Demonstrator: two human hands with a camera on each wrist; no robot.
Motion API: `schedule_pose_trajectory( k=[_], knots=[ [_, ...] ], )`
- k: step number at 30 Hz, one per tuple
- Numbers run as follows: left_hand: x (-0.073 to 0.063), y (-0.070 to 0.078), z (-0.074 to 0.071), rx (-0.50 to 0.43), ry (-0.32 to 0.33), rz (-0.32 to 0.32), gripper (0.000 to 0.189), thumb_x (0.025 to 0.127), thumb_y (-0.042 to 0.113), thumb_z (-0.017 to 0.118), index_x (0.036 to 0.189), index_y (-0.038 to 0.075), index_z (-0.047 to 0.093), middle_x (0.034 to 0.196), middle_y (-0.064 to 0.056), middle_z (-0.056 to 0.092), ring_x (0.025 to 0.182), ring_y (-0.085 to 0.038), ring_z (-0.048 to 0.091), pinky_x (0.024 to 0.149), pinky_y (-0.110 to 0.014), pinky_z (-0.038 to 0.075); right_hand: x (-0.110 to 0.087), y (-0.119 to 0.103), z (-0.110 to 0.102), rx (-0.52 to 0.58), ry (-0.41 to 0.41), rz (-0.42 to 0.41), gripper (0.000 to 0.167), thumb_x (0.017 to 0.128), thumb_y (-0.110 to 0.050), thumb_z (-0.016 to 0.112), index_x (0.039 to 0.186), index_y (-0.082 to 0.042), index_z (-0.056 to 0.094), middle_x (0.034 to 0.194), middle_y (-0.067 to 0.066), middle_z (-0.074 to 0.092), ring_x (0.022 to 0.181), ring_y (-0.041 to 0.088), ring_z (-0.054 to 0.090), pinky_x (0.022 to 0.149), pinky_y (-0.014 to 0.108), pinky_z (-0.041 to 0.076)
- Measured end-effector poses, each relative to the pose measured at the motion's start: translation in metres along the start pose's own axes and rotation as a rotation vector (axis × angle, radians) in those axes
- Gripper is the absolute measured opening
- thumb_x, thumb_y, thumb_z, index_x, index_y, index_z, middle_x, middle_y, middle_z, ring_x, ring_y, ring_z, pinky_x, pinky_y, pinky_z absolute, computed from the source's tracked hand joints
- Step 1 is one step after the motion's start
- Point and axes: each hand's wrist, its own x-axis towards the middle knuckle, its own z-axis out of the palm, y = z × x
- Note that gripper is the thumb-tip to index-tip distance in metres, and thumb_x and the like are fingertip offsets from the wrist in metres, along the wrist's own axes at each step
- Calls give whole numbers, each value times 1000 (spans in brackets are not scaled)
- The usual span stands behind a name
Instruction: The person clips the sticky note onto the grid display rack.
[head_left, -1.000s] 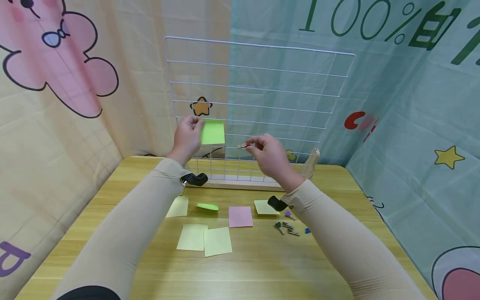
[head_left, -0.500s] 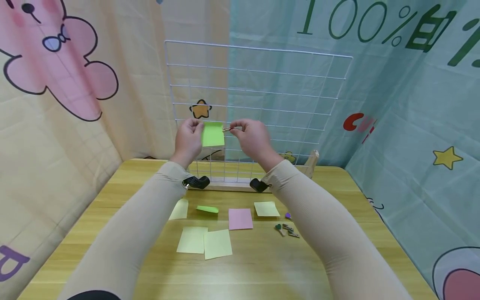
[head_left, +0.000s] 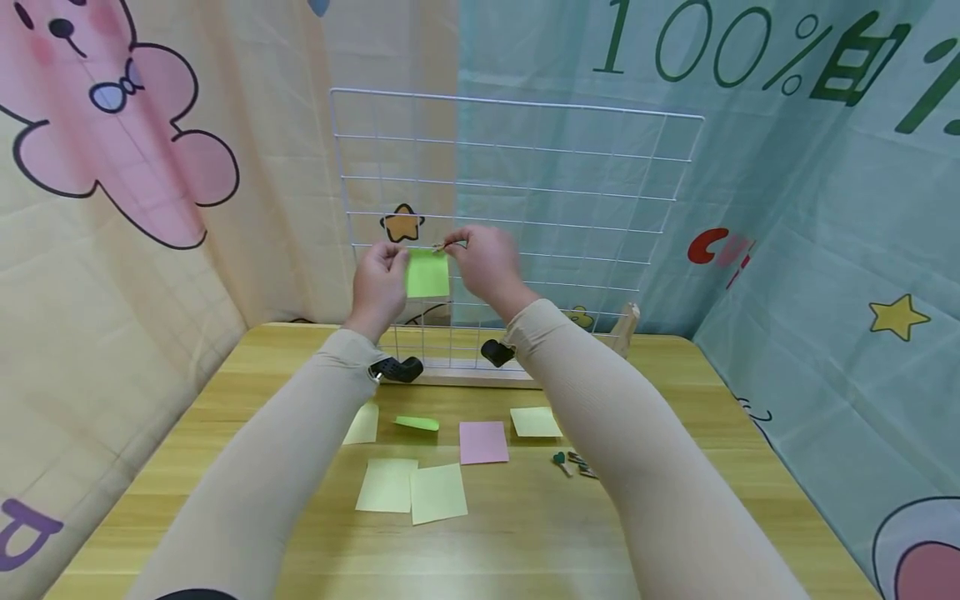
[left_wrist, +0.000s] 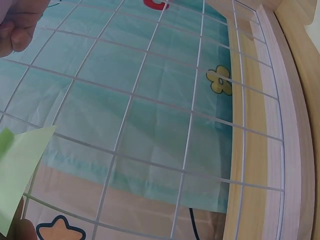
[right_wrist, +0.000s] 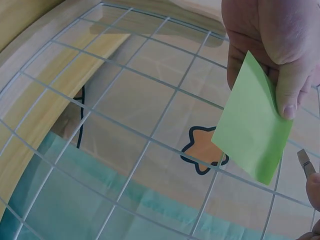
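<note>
A bright green sticky note is pinched at its left edge by my left hand, against a white wire grid. In the right wrist view the note hangs between the left thumb and fingers in front of the wires. My right hand pinches a small wooden clothespin at the note's upper right corner. The clothespin's tip shows close beside the note in the right wrist view. In the left wrist view only a corner of the note and part of the right hand appear.
The grid stands in a wooden base on a wooden table. Pale yellow notes, a pink note and a folded green note lie in front. Small clothespins lie partly behind the right forearm.
My right hand has moved left and up, bringing the clothespin from right of the green note to its upper right corner. The left hand keeps its pinch, nearly still.
</note>
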Motion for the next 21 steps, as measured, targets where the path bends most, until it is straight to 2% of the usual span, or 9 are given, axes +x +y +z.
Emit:
schedule_pose_trajectory(
  k=[7, 12, 21],
  knots=[
    [0, 0, 1, -9, 7, -21, 30, 112, 30, 52, 124, 5, 64, 94, -2, 62, 68, -12, 52, 56, -22, 46, 9, -6, 5, -23, -18, 11, 23, 109, -27, 61, 119, -18, 79, 122, -2, 78, 75, 17, 58, 56, 23, 40],
    [-1, 0, 0, -8, 2, -18, 30, 112, 29, 52, 124, 5, 64, 88, -1, 59, 64, -11, 49, 53, -22, 43, 13, -8, 8, -26, -24, 21, 22, 109, -25, 60, 120, -18, 78, 123, -2, 77, 95, 15, 66, 69, 24, 50],
    [0, 0, 1, -8, 3, -20, 29, 112, 29, 52, 124, 5, 64, 95, -3, 63, 68, -12, 52, 55, -22, 45, 14, -9, 12, -33, -30, 42, 23, 109, -24, 60, 122, -18, 77, 125, -2, 77, 101, 15, 68, 78, 26, 57]
  ],
)
